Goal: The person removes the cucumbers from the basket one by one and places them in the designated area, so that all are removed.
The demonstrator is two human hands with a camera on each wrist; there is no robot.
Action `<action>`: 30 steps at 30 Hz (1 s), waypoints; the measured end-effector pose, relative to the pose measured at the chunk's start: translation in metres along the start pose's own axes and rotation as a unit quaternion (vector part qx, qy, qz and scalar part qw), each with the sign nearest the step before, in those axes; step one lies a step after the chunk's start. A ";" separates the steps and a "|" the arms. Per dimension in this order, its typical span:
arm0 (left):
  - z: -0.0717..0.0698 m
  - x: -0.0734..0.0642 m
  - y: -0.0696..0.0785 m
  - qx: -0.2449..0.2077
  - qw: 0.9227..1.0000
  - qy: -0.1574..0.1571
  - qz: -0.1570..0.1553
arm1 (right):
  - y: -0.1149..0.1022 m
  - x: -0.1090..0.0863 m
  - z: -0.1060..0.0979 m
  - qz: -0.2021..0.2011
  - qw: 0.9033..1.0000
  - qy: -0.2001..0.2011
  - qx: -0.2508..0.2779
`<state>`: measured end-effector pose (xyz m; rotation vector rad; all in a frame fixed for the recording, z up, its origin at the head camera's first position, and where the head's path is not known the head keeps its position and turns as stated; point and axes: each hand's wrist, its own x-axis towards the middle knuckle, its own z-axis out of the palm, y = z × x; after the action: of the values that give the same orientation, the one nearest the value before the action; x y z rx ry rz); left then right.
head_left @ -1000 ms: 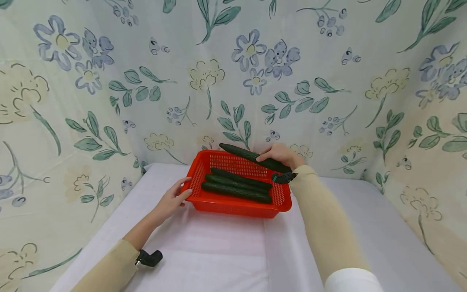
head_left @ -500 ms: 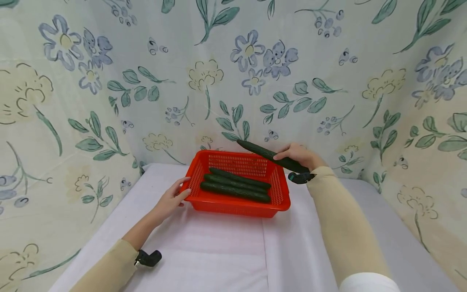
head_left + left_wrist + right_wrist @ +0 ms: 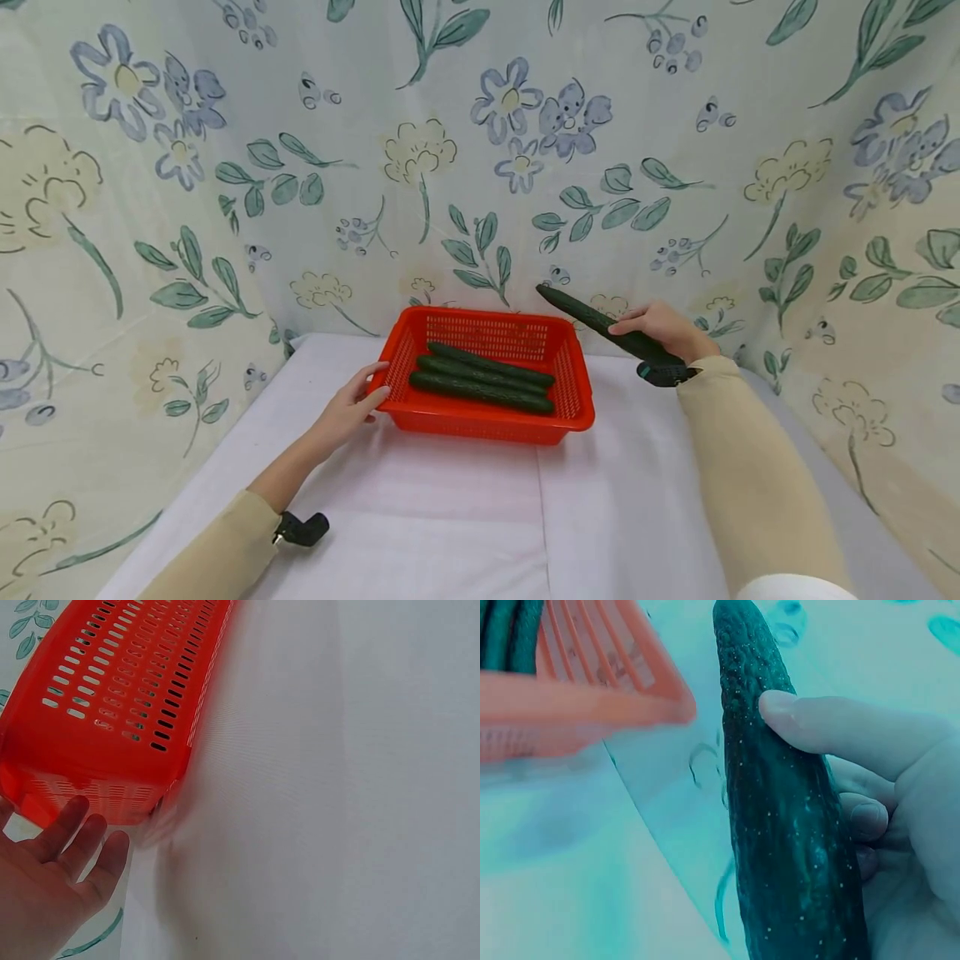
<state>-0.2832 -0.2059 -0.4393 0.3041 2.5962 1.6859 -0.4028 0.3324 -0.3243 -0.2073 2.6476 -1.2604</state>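
Observation:
In the head view my right hand (image 3: 663, 329) holds a dark green cucumber (image 3: 581, 310) to the right of the red plastic basket, above the table. The right wrist view has the thumb laid along the cucumber's bumpy skin (image 3: 787, 817), with the fingers curled behind it. My left hand (image 3: 348, 412) grips the left rim of the red basket (image 3: 480, 425), its thumb over the edge. In the left wrist view several loosely bent fingers (image 3: 109, 859) lie near the basket's outer end wall. Inside the basket, three cucumbers (image 3: 483, 383) lie side by side, slightly slanted.
A white cloth (image 3: 450, 517) covers the table beneath the basket. Floral curtain fabric (image 3: 420, 200) hangs close behind the basket and along both sides. A small black camera (image 3: 300, 529) sits on the left wrist.
My right hand has carried the cucumber to the right, from over the basket's back right corner to beside it. The left hand and the basket have stayed put.

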 end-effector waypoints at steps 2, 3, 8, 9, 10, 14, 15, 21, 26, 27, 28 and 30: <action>0.000 -0.001 0.000 0.001 1.000 0.002 0.000 | 0.008 -0.005 -0.006 0.011 1.000 0.003 0.005; -0.001 -0.001 0.000 0.001 1.000 0.002 0.001 | 0.011 -0.007 -0.008 0.017 1.000 0.004 0.012; -0.003 -0.002 0.003 -0.001 1.000 0.000 0.001 | 0.030 -0.022 -0.022 0.042 0.999 0.001 0.033; -0.003 -0.002 0.004 0.001 1.000 -0.001 0.001 | 0.034 -0.025 -0.025 0.047 0.998 0.003 0.035; -0.003 -0.002 0.004 0.000 1.000 -0.002 0.001 | 0.038 -0.029 -0.028 0.052 0.998 0.003 0.037; -0.003 -0.001 0.008 -0.003 1.000 -0.008 -0.002 | 0.056 -0.040 -0.035 0.069 0.996 0.016 0.046; -0.003 0.000 0.008 -0.004 1.000 -0.008 -0.003 | 0.061 -0.042 -0.037 0.075 0.996 0.022 0.051; -0.004 0.002 0.006 0.002 1.000 -0.002 -0.004 | 0.090 -0.051 -0.046 0.069 0.995 0.046 0.051; -0.004 0.002 0.004 0.000 1.000 0.001 0.004 | 0.109 -0.065 -0.051 0.080 0.993 0.047 0.072; -0.004 0.002 0.004 -0.001 1.000 0.001 0.005 | 0.112 -0.068 -0.052 0.085 0.992 0.048 0.082; -0.004 0.002 0.004 -0.003 1.000 0.002 0.006 | 0.115 -0.071 -0.053 0.090 0.991 0.052 0.090; -0.004 0.002 0.003 -0.001 1.000 0.002 0.006 | 0.121 -0.075 -0.055 0.096 0.990 0.053 0.094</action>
<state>-0.2850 -0.2084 -0.4346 0.3167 2.5998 1.6942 -0.3478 0.4660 -0.3758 0.1441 2.5393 -1.4785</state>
